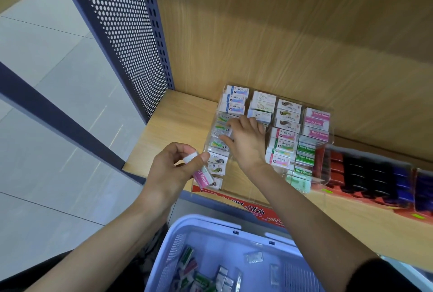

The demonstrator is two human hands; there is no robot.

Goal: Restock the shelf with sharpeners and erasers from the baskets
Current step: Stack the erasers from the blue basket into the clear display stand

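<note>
- left hand [173, 167], around 8 o'clock from the display, pinches a pink Hard Eraser [202, 175] between thumb and fingers, just off the case's front-left corner
- right hand [246, 139] is down in the clear acrylic display case [325, 141] on the wooden shelf [168, 127], fingers and thumb narrowed on a green-striped eraser [220, 128] in the left column
- lavender basket [210, 223] sits at 6 o'clock with loose erasers [199, 280] inside

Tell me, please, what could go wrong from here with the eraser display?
The right hand reaches into the tightly packed left column of the display; neighbouring erasers could get knocked askew.
The left hand pinches a pink eraser above the shelf edge; it might drop, or end up apart from the pink stack at far right.
</note>
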